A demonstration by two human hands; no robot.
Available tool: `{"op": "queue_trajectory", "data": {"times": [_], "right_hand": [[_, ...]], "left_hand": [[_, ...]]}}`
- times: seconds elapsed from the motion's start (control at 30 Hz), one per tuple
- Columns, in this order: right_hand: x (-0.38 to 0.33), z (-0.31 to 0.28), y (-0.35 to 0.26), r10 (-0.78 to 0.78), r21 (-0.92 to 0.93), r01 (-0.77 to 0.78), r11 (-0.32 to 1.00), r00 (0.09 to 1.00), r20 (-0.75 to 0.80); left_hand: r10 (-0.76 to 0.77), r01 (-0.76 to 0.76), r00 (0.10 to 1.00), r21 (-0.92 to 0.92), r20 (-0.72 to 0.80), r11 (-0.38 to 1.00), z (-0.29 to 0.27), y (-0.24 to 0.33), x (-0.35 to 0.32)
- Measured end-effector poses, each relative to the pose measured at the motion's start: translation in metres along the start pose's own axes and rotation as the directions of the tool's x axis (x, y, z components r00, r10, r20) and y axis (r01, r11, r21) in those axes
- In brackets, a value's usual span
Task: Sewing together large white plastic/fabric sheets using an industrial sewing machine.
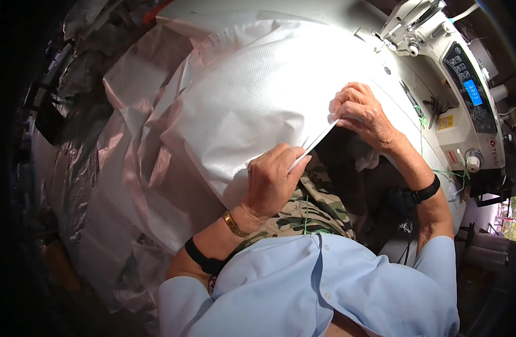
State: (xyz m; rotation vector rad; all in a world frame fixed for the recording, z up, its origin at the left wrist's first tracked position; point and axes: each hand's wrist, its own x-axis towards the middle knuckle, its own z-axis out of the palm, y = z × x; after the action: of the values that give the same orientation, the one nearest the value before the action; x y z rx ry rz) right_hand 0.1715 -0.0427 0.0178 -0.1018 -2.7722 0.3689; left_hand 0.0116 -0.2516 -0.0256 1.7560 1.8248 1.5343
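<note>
A large sheet of white, finely textured fabric (pixel 241 95) lies over the table and hangs down in folds on the left. My left hand (pixel 273 175) pinches its near edge, thumb against the curled fingers. Farther right and higher, my right hand (pixel 363 114) grips the same edge. Between the two hands the edge runs as a straight, narrow folded strip, slanting up to the right. Fingertips on both hands are partly hidden by the fabric and the knuckles.
At the right stands a white sewing machine (pixel 466 84) with a lit blue display; its needle area is at the top right. Green thread (pixel 421 115) and a dark slim tool (pixel 407 92) lie beside it. Dark clutter fills the far left.
</note>
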Motion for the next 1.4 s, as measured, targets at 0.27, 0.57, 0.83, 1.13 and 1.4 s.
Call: {"op": "queue_trajectory", "data": {"times": [0.27,0.57,0.83,1.13,1.4], "right_hand": [[0.006,-0.01,0.024,0.012,-0.071,-0.008,0.997,0.999,0.046],[0.008,-0.024,0.073,0.073,-0.107,-0.077,0.991,0.996,-0.043],[0.006,-0.017,0.077,0.257,-0.382,-0.392,0.837,0.897,-0.359],[-0.022,-0.011,0.051,0.424,-0.351,-0.535,0.768,0.836,-0.347],[-0.024,-0.011,0.054,0.528,-0.297,-0.579,0.76,0.815,-0.238]], "left_hand": [[0.051,-0.061,0.996,0.156,0.067,0.986,-0.015,0.002,0.005],[-0.089,0.1,0.983,-0.062,0.162,0.993,-0.015,-0.004,0.002],[0.07,-0.001,0.926,-0.182,0.37,0.983,0.001,-0.001,0.018],[0.336,-0.355,0.854,-0.029,0.397,0.935,0.023,-0.001,0.046],[0.482,-0.592,0.743,0.12,0.463,0.797,0.047,-0.005,0.098]]}}
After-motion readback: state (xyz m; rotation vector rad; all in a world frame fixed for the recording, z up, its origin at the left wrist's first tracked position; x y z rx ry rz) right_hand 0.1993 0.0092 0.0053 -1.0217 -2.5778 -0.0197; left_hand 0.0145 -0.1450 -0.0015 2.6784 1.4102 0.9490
